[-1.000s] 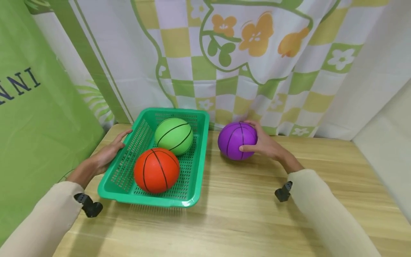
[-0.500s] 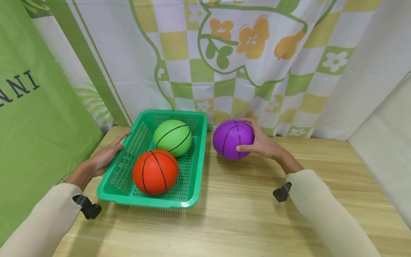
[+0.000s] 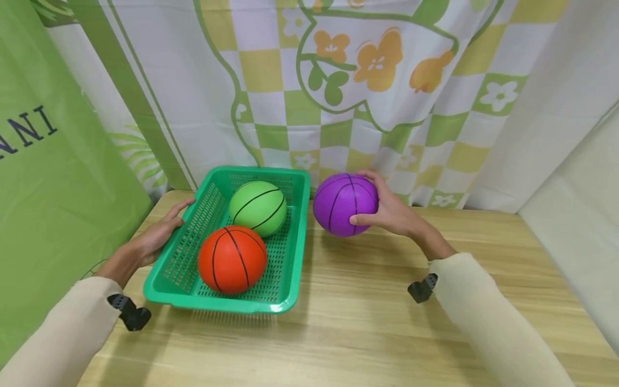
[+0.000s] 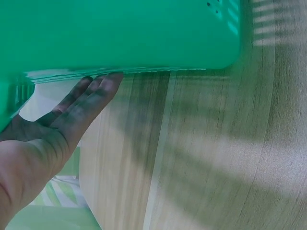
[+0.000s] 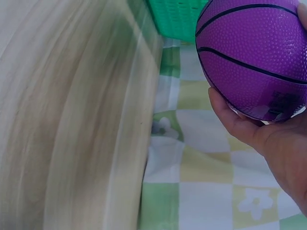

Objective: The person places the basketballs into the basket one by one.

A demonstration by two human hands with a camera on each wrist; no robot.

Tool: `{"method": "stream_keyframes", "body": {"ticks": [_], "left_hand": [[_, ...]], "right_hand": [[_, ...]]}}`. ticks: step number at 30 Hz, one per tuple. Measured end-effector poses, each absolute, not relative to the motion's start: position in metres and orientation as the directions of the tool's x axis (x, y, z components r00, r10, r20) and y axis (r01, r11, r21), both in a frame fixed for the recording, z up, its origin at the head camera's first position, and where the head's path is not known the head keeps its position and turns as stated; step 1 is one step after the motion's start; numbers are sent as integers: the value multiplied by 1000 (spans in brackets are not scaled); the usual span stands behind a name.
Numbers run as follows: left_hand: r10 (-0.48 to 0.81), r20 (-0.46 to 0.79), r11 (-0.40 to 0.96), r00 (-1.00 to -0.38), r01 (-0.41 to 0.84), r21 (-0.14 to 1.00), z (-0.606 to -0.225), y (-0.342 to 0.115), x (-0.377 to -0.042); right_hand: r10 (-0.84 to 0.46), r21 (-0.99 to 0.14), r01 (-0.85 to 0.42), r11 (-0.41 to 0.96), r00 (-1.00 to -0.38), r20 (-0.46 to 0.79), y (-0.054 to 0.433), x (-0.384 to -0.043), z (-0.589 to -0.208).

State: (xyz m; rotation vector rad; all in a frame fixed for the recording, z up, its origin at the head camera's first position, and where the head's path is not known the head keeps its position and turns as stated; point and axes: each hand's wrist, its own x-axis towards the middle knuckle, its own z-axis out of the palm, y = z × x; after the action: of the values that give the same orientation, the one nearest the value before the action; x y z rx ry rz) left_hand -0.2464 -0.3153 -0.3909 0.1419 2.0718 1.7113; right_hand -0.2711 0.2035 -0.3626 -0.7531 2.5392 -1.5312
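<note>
My right hand [image 3: 394,212] grips a purple toy basketball [image 3: 340,201] from its right side, thumb in front and fingers behind. In the right wrist view the purple ball [image 5: 254,57] appears raised off the tabletop. To its left stands a green plastic basket [image 3: 302,242] with slotted walls. A light green basketball [image 3: 258,207] lies at the basket's back, and a red one, the red basketball [image 3: 232,260], sits nearer its front. My left hand [image 3: 159,234] rests against the basket's left side; in the left wrist view its fingers [image 4: 96,98] are straight along the green wall.
The wooden table [image 3: 367,322] carries everything. A checked, flower-printed curtain [image 3: 338,118] hangs along its back edge. Green fabric [image 3: 63,215] with dark letters hangs on the left, and a pale wall [image 3: 580,177] borders the right.
My right hand has taken the purple ball a little up and left, closer to the basket. The left hand stays against the basket, and the view shifts slightly.
</note>
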Motion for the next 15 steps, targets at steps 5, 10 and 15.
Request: {"method": "stream_keyframes", "body": {"ticks": [5, 10, 15], "left_hand": [[351, -272, 230, -896, -199, 953, -390, -315, -247], [360, -268, 225, -894, -195, 955, -390, -315, -248], [369, -279, 216, -887, -210, 954, -390, -315, -248]], "right_hand": [[-460, -834, -407, 372, -861, 215, 197, -271, -355], [-468, -839, -416, 350, -854, 228, 189, -270, -348], [-517, -844, -438, 309, -823, 238, 175, -264, -340]]}}
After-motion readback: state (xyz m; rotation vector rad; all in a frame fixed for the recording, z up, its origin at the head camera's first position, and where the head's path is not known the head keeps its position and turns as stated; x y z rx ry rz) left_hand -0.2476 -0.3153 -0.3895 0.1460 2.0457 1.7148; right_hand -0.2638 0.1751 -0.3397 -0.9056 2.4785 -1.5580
